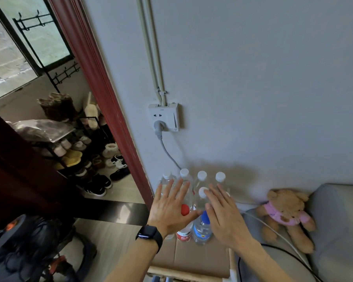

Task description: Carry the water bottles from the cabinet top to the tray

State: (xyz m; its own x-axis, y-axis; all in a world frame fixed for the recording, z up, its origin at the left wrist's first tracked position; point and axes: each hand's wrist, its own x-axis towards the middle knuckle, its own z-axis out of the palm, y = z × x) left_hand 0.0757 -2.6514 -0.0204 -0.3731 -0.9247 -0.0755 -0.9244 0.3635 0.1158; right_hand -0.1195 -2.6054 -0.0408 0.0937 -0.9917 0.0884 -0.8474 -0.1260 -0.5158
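My left hand (pixel 169 208) and right hand (pixel 225 218) hover, fingers apart, gripping nothing, just over the water bottles (pixel 201 231), likely to gather several.

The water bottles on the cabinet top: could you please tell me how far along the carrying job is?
Done: nothing visible; no tray is in view. In hand: the left hand and right hand reach open over the water bottles, gripping none. Left: the whole cluster, red-capped bottle and blue-capped bottle included, stands on the cabinet top.
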